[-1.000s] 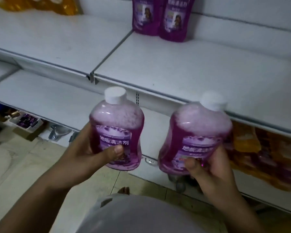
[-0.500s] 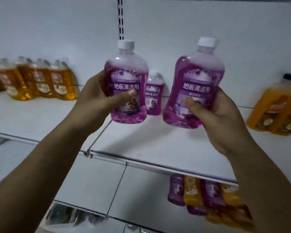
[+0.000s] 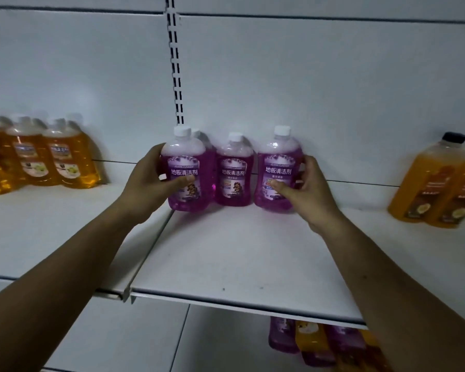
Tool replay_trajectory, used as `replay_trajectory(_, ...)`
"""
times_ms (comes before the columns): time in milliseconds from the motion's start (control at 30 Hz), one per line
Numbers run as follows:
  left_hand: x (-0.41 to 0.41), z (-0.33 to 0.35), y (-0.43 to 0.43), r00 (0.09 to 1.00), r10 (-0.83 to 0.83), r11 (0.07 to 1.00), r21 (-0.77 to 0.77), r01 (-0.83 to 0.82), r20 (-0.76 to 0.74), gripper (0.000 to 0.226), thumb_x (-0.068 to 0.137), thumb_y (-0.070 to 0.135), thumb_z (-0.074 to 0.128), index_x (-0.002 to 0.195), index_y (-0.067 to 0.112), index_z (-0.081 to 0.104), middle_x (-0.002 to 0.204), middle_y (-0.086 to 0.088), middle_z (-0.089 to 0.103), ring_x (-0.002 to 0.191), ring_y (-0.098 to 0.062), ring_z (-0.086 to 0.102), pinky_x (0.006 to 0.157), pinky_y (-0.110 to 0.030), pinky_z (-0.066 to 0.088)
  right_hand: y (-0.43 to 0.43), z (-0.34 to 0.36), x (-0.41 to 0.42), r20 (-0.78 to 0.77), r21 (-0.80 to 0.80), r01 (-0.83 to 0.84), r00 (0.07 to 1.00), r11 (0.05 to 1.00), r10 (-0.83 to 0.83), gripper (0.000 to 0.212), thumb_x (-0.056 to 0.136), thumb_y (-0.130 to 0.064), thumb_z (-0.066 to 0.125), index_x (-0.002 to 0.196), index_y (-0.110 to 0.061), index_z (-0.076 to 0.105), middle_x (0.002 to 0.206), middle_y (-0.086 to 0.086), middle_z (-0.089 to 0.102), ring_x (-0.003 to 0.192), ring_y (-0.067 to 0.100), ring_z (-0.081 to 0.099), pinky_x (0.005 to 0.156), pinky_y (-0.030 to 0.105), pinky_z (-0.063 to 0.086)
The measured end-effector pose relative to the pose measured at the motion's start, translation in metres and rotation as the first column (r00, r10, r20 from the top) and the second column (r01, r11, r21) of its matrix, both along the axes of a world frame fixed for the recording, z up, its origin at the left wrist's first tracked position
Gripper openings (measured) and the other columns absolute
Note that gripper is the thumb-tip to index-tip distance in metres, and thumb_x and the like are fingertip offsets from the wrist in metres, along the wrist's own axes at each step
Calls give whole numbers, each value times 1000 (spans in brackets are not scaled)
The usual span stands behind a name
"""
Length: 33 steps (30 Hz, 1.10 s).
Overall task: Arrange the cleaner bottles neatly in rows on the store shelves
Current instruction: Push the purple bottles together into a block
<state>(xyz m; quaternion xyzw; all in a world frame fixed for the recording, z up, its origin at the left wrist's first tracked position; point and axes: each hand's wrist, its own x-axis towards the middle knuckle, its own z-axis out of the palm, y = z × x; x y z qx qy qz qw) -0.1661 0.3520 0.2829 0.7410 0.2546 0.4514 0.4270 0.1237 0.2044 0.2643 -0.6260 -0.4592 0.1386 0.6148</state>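
Two purple plastic cleaner bottles with white caps stand far back on the white metal shelf (image 3: 239, 251). The left grip (image 3: 148, 183) wraps the left bottle (image 3: 185, 170) and the right grip (image 3: 306, 189) wraps the right bottle (image 3: 278, 170), likely to straighten the row.

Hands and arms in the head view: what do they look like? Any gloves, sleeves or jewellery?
Two bare human arms. The left hand and right hand wear no gloves, and no rings show. Both forearms are uncovered up to the picture's edge: no sleeve, watch or bracelet is visible.
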Motion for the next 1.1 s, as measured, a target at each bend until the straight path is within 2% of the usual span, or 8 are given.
replay_trajectory(167,0,-14,13,1000,12,1000,-20,-13,-23,74,77,18,92,141,17,54,129,-3,68,118,-19,68,90,-37,63,11,-20,2,58,1,29,998,1000,-29,79,80,-17,90,145,-23,46,130,-2,66,112,16,69,91,39,62)
replay_trajectory(267,3,-20,14,999,-32,999,-32,31,-38,73,85,7,85,147,18,47,134,-3,65,120,-17,68,88,-28,61,16,-24,8,80,6,45,996,999,-46,84,79,-14,91,148,-24,44,132,-1,66,111,14,70,89,32,61)
replay_trajectory(600,7,-27,20,998,-39,999,-3,39,-49,78,88,1,80,151,21,39,137,-3,62,123,-19,67,94,-28,59,23,-31,13,103,28,81,991,996,-83,86,76,-8,92,144,-21,42,129,1,65,109,15,70,82,24,60)
replay_trajectory(733,5,-31,24,995,-33,999,-1,33,-94,92,81,28,86,155,28,31,140,2,61,126,-13,64,102,-32,55,21,-33,12,126,4,107,986,994,-107,84,76,-14,93,141,-19,41,131,1,64,110,17,70,89,36,62)
replay_trajectory(800,3,-31,22,990,-2,1000,10,3,-142,105,76,42,88,159,33,24,145,4,58,131,-7,60,102,-20,48,18,-30,10,132,-9,116,985,993,-114,86,74,-20,95,141,-18,41,132,2,64,112,16,69,93,38,61)
replay_trajectory(867,1,-26,14,981,94,994,77,-81,-171,108,79,46,89,162,33,20,154,3,49,140,-6,49,102,-14,41,9,-23,7,147,-24,155,978,988,-150,89,73,-27,96,142,-18,41,134,3,62,112,15,66,96,37,59)
replay_trajectory(967,-8,-9,-3,936,310,910,338,-241,-166,101,83,55,78,163,27,22,166,0,35,150,-16,37,118,-38,38,-14,-2,-1,256,-28,244,939,969,-230,86,78,-39,91,145,-21,41,135,5,55,116,19,59,96,35,54)
replay_trajectory(1100,-18,22,-43,908,377,760,622,-190,-183,93,87,61,72,160,21,32,160,-4,44,147,-23,41,120,-47,39,-55,34,-23,489,15,250,843,968,-225,78,82,-50,84,144,-25,43,136,1,55,121,17,56,100,41,53)
